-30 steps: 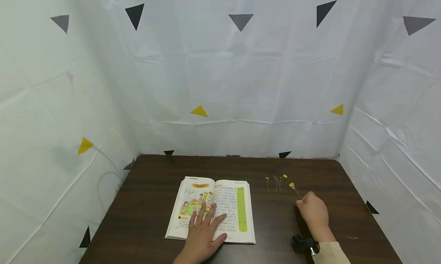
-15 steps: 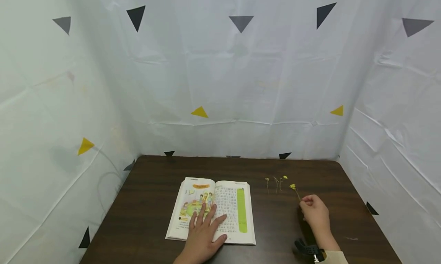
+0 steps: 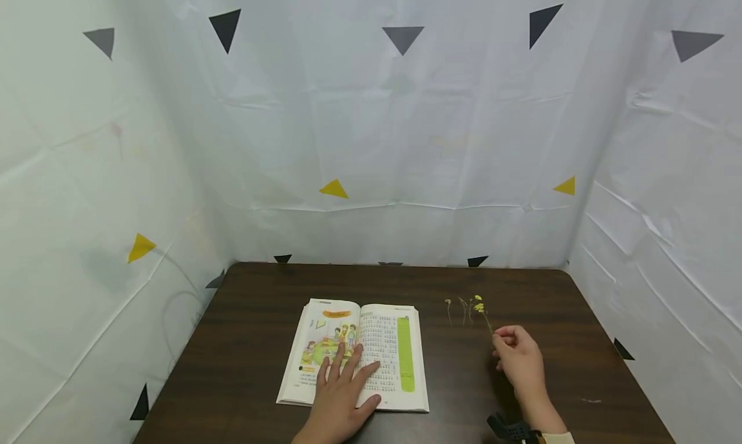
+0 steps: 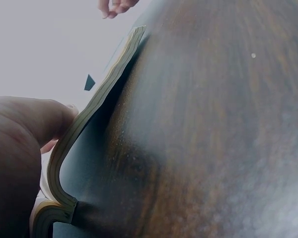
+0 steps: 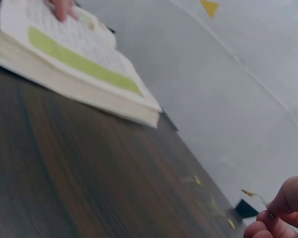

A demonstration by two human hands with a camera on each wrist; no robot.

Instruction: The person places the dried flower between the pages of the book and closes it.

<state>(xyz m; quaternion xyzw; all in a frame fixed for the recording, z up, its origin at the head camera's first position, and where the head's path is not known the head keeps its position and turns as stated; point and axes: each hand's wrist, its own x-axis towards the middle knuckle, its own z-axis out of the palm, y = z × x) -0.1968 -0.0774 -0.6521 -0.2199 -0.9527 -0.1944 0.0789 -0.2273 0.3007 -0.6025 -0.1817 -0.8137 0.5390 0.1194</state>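
Since the frame half a second earlier, the right-hand grip (image 3: 518,359) and the held sprig (image 3: 485,318) have moved to the left, bringing the yellow flower head close to the loose sprigs (image 3: 464,312); the left-hand grip (image 3: 338,395) and the book (image 3: 383,341) have kept their positions. Support the stem with light pressure only: it looks thin and would probably bend or snap under a hard squeeze. Keep the flower head clear of the yellow head just beyond it, as the two could tangle; whether they touch cannot be told. Move the wrist smoothly, so that the head does not whip or shed petals. Maintain even, flat pressure on the pages, since the book would likely shift or close if support were lifted. Grip condition, right: nearly closed, thumb and forefinger pinching the lower stem, head pointing toward the far edge of the worktop (image 3: 452,392). Grip condition, left: released, fingers spread flat across both pages, grasping nothing. Location: the held sprig is between the book and the worktop's right edge; the loose sprigs lie nearer the far edge, to the right of the book's upper right corner.
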